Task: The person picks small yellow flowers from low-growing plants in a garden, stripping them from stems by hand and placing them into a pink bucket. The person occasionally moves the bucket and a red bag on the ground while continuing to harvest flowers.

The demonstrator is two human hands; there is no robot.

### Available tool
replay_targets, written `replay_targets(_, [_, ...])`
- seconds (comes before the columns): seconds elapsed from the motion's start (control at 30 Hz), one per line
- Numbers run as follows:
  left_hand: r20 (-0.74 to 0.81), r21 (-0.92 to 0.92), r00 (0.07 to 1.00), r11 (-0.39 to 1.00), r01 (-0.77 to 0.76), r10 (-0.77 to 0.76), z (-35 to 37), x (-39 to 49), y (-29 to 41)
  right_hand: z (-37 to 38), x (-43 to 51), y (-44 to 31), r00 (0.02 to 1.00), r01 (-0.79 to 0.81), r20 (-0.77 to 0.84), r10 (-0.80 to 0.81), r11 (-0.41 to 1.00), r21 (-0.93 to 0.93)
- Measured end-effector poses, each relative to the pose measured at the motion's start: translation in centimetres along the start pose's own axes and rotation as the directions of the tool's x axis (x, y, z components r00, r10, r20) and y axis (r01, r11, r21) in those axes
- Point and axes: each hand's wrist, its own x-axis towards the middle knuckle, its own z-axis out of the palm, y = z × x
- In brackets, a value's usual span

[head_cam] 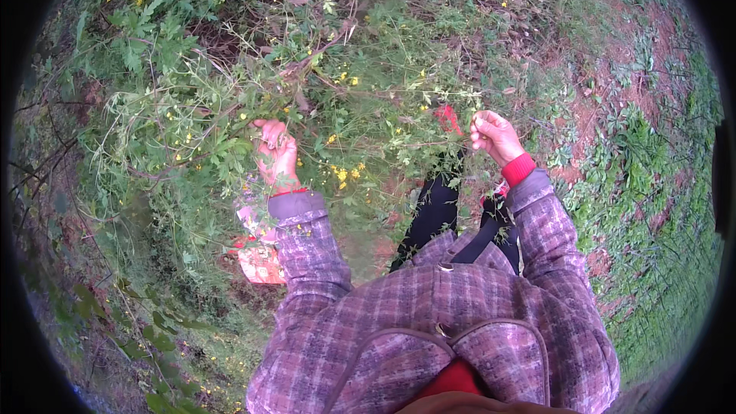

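My left hand [278, 152] is curled among leafy stems [218, 144] with small yellow flowers, on the left. Leaves cover part of it, and what lies within its fingers cannot be made out. On the right, my right hand [495, 137] has thumb and fingertips pinched together at a thin plant stem [434, 143]. Between the hands, below their level, is a cluster of yellow flowers [342, 175]. More small yellow blooms [348, 79] dot the tangled greenery in front of me.
A red and white bag [261, 263] is partly hidden beside my left sleeve. A red item [447, 119] lies past my dark-trousered legs [432, 213]. A woody branch [322, 53] crosses the growth ahead. Reddish soil [586, 109] and low green plants [632, 155] extend along the right.
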Motion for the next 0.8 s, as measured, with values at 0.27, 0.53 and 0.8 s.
replay_targets(0.27, [0.006,-0.037,0.999,0.999,0.032,-0.032,0.3,-0.7,0.4,-4.5,2.2,-1.5,0.986,0.019,0.16,-0.036,0.995,0.103])
replay_targets(0.53, [-0.048,-0.088,0.999,0.996,0.003,-0.007,2.6,-1.3,-0.8,-8.5,10.5,-0.5,0.96,-0.042,-0.272,0.069,0.994,0.102])
replay_targets(0.8, [-0.046,0.114,0.998,0.993,-0.026,0.032,3.7,-1.9,-1.1,-12.0,14.6,1.8,0.863,-0.082,-0.492,0.114,0.993,0.086])
